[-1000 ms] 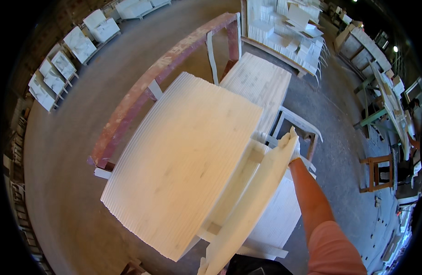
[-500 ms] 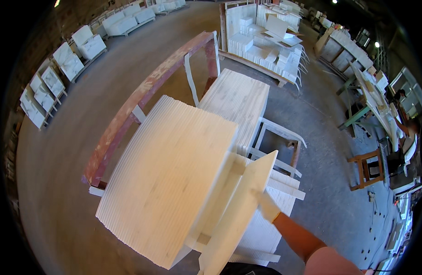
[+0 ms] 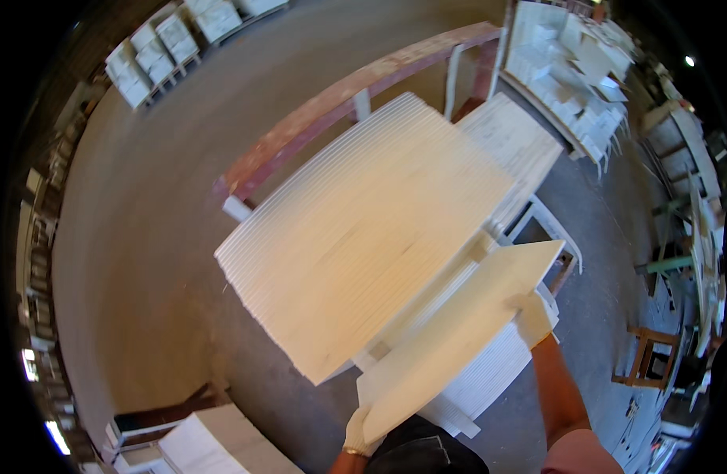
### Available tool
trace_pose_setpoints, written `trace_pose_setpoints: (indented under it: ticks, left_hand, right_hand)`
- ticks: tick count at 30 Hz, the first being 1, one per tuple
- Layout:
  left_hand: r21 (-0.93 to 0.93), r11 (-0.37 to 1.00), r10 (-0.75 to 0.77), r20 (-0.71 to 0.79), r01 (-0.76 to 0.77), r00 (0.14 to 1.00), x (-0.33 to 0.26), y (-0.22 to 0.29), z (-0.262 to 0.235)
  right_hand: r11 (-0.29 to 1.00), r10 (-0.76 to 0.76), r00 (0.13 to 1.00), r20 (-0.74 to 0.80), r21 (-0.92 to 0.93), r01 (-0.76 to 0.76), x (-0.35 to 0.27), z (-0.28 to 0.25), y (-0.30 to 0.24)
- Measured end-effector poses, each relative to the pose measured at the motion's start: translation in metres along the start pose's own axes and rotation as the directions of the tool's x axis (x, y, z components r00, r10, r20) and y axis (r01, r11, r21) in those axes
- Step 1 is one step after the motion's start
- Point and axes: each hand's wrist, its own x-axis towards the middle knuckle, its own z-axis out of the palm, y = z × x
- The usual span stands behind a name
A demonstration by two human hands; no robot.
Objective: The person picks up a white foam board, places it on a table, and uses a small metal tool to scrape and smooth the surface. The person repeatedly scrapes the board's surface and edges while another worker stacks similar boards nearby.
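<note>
A long, thin pale slab [image 3: 458, 328] is held tilted between my two gloved hands. My left hand [image 3: 359, 433] is closed around its near lower corner. My right hand [image 3: 535, 317] grips its right edge toward the far end. Beyond the slab stands a big pack of thin pale slabs [image 3: 363, 229], its upper side ridged by their edges. Small tan spacer blocks [image 3: 378, 350] lie in the gap between that pack and the held slab. Partly hidden beneath the slab is a second ridged pack [image 3: 496, 367] of white slabs.
A worn reddish beam [image 3: 355, 87] of a rack runs behind the big pack. A greyer pack [image 3: 517, 142] adjoins it at the far right. Near the lower left stands another white slab stack [image 3: 197, 442]. A wooden stool [image 3: 648, 359] is on the floor at right.
The view has swung, so the packs sit farther right and the lower-left stack shows. The held slab lies flatter. My left hand has come into view, holding its near corner.
</note>
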Motion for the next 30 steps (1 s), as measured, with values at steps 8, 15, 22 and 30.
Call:
trace_pose_setpoints:
  ticks: [8,15,22,30]
  left_hand:
    - [0.029,0.993,0.112,-0.032,-0.111,0.993,0.01,-0.003,0.021]
    - [0.174,0.978,0.112,0.01,-0.112,0.994,0.02,0.015,0.022]
    - [0.022,0.991,0.136,-0.035,-0.135,0.99,0.029,0.014,0.028]
    - [0.049,0.993,0.108,0.005,-0.108,0.994,0.037,0.018,0.023]
  right_hand:
    - [0.982,0.079,0.997,0.022,0.173,-0.082,0.045,-0.02,0.013]
    - [0.957,0.061,0.998,-0.001,0.285,-0.059,0.058,0.013,-0.007]
    - [0.961,0.11,0.994,0.028,0.254,-0.113,0.058,0.033,-0.023]
    - [0.967,0.157,0.988,0.004,0.203,-0.154,0.069,0.017,-0.005]
